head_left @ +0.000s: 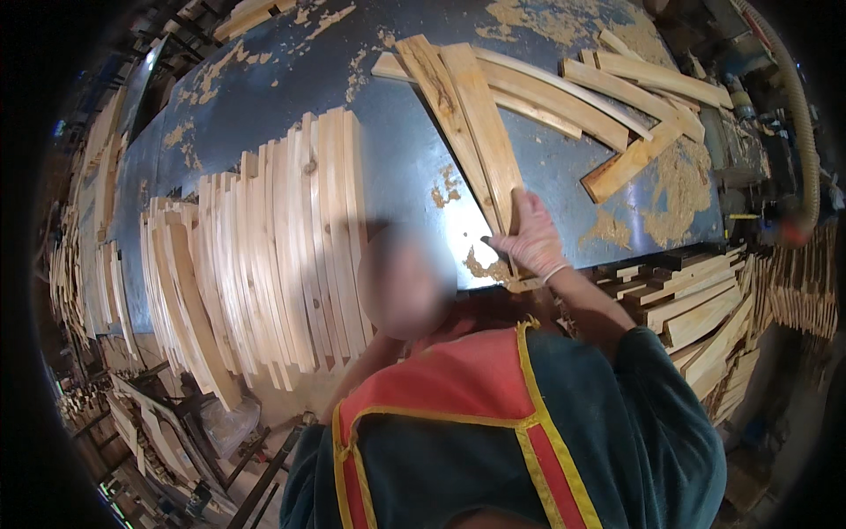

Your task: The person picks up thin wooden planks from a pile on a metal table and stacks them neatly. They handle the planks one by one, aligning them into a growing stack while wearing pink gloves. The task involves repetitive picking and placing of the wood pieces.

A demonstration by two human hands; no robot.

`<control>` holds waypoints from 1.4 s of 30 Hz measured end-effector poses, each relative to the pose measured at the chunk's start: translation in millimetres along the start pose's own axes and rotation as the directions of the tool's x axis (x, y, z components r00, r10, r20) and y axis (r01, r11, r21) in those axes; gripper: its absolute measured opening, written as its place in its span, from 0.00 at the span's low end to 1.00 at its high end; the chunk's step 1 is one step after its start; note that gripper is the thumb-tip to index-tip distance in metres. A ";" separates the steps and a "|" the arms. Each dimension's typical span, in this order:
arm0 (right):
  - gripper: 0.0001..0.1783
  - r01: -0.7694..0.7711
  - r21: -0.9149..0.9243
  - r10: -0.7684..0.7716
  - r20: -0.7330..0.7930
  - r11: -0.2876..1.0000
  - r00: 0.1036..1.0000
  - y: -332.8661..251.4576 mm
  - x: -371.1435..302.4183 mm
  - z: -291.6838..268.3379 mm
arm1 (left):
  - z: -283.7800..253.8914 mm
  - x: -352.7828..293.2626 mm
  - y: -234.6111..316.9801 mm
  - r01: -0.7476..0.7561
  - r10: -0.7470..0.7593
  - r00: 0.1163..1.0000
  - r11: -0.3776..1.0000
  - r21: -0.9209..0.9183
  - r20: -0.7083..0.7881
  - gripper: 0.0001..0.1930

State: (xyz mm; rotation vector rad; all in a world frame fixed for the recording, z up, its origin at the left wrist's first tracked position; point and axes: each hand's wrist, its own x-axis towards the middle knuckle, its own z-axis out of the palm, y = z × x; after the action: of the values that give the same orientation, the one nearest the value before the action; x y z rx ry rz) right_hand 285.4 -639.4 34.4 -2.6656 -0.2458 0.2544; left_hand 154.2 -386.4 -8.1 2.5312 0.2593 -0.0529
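Two long wooden slats (pixel 483 123) lie side by side, slanting across the dark worktable (pixel 388 167). At their near ends is my right hand (pixel 531 238), its thumb on the left side and its fingers on the right, closed around the wood. I cannot tell whether it grips both slats or only the right one. A blurred patch covers the place where my left forearm (pixel 374 357) ends, so that hand's fingers are hidden. Left of the patch, a row of wooden slats (pixel 273 256) stands packed closely together on the table.
Several loose slats (pixel 639 93) lie crossed at the far right, among sawdust and shavings (pixel 674 194). More lumber (pixel 705 309) is stacked below the table's right edge. A ribbed hose (pixel 797 115) hangs at the right. Racks and wood pieces (pixel 132 414) crowd the lower left.
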 end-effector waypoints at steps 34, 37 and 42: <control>0.41 0.459 0.588 -0.162 -0.486 0.666 0.859 39.8 367.2 -257.6 | -60.8 -2.0 35.9 0.249 -0.167 0.930 0.941 0.228 -0.327 0.35; 0.39 0.227 0.019 -0.214 -0.261 0.974 0.941 125.3 301.7 -225.7 | -36.3 -0.3 30.3 0.185 -0.150 0.953 0.976 0.117 -0.263 0.38; 0.58 0.209 -0.458 -0.106 0.241 0.864 0.965 129.2 230.3 -134.3 | -23.7 29.5 39.5 -0.025 0.047 0.988 0.989 0.143 -0.148 0.38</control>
State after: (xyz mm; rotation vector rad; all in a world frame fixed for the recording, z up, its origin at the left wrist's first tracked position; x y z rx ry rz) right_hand 554.3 -760.4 62.9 -3.0837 -0.6739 0.4757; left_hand 190.4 -399.9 30.6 2.6840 0.2786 0.1405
